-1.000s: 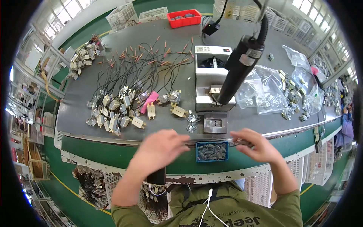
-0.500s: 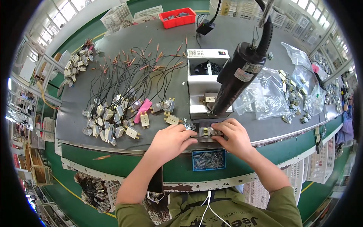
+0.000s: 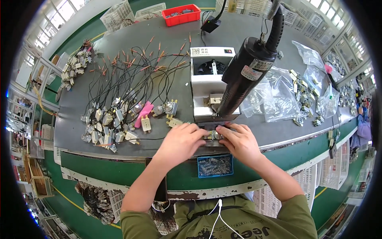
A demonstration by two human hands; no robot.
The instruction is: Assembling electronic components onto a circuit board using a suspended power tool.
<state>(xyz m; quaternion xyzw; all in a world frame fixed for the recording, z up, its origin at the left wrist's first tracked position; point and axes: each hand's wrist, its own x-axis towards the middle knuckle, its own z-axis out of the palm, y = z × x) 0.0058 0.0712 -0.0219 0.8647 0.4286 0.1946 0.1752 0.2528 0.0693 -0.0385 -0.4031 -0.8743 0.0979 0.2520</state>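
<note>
Right hand (image 3: 242,144) of mine has thumb and forefinger closed in on one end of a small switch-like part (image 3: 215,135), the other fingers bent beside them. My left hand (image 3: 181,141) is half curled at the part's opposite end; its fingertips overlap so much that I cannot tell whether it pinches the part, its lead or merely rests there. The part sits between my hands near the front edge of the worktop (image 3: 131,36), above a metal block (image 3: 213,144) that my fingers mostly cover, so I cannot make out how the two meet. One dark lead (image 3: 149,139) runs leftward from under my left hand.

Just in front of me, the blue tray (image 3: 216,175) holds springs too tangled to count. A black cylindrical tool (image 3: 246,75) slants across the white machine (image 3: 203,89), hiding part of it. To my left, the heap of cream blocks (image 3: 107,129) overlaps itself, its cables crossing beyond tracing. Glare blurs the clear bags (image 3: 280,99) on my right, and the small pieces inside the red bin (image 3: 184,20) are hard to identify. My left forearm hides much of a black object (image 3: 161,189) below.
</note>
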